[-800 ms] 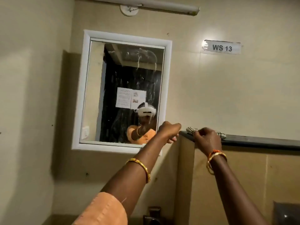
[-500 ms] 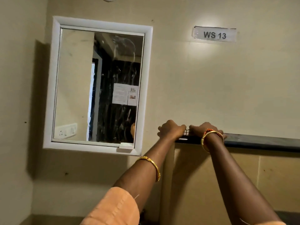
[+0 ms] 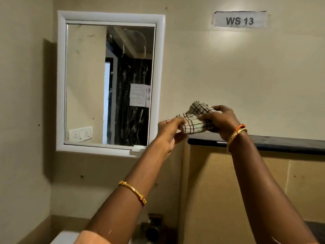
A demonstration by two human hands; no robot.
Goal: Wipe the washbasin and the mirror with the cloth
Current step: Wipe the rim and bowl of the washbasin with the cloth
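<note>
A checked cream cloth (image 3: 195,118) is held up in the air between both hands, just above the left end of a dark ledge (image 3: 281,143). My left hand (image 3: 169,132) pinches its left corner. My right hand (image 3: 222,122) grips the bunched right part. The white-framed mirror (image 3: 88,81) hangs on the wall to the left of the hands, its glass streaked. A white edge of the washbasin (image 3: 65,237) shows at the bottom left, mostly hidden by my left arm.
A dark tap fitting (image 3: 153,226) sits on the wall below the hands. A tan partition panel (image 3: 211,191) stands under the ledge. A "WS 13" label (image 3: 240,20) is stuck on the wall at upper right. The left wall is close.
Both hands lifted the cloth off the ledge and now hold it in the air. The view has shifted so the mirror shows no person.
</note>
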